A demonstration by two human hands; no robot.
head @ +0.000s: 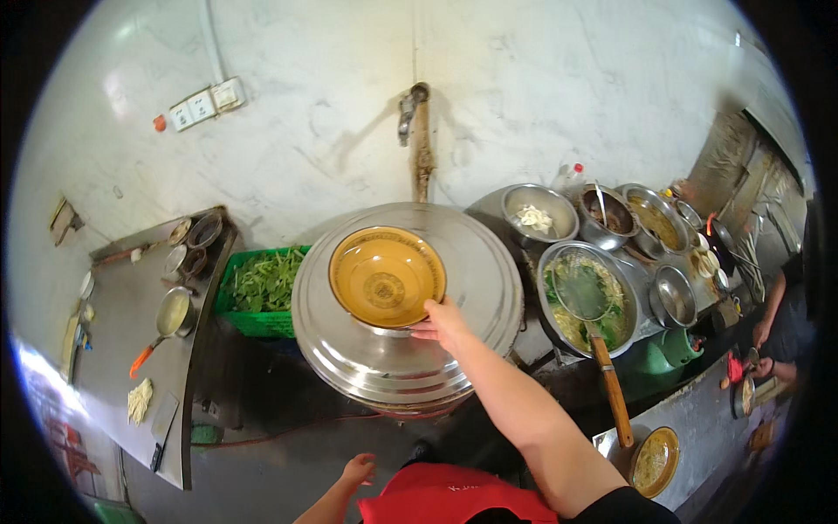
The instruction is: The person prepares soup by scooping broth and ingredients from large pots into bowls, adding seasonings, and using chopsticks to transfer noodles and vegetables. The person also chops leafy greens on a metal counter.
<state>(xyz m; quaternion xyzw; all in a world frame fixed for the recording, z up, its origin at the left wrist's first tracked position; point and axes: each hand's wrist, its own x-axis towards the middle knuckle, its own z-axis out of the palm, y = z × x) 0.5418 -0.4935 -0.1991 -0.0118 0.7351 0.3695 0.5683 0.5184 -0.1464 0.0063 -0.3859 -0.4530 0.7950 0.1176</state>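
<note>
My right hand (445,325) grips the near right rim of a yellow-brown bowl (353,288), with the thumb over the edge and fingers beneath. A dark patterned band runs inside its rim, and a round emblem marks the bottom. Under the bowl is a large stepped metal lid (481,262) on a wide round vessel; whether the bowl touches the lid I cannot tell. Low in the view, my left hand (359,468) hangs beside my red apron (452,494), holding nothing, its fingers loosely apart.
Leafy greens fill a green crate (255,324) to the left. A cleaver (163,419) and saucepan (175,313) lie on the left steel table (124,327). Rightward, a wooden-handled strainer (582,288) rests across a steel basin (634,327). A filled bowl (655,462) and another person's hands (763,367) are farther right.
</note>
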